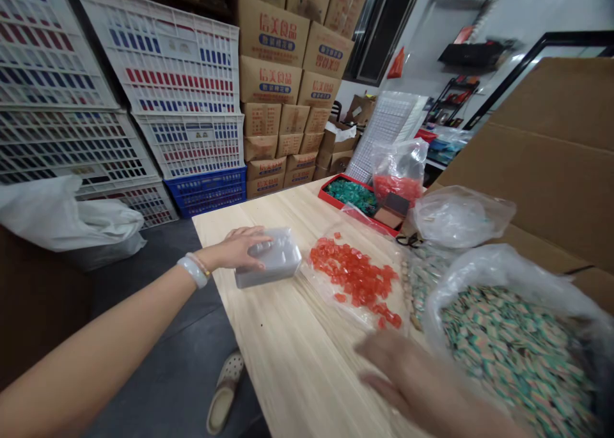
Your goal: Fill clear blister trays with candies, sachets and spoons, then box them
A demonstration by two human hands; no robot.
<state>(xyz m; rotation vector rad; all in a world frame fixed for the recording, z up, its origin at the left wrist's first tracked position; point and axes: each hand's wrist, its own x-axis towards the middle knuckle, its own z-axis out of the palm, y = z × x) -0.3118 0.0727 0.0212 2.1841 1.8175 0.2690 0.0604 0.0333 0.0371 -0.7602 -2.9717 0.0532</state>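
Your left hand (237, 248) grasps a clear box (275, 259) beside the red cubes (352, 275); your open right hand (400, 377) nears the bag (460, 284), and a hurried knock could spill it.

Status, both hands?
Left hand on clear box. Right hand blurred, beside bag of mixed pieces. Red pieces lie on plastic between them.
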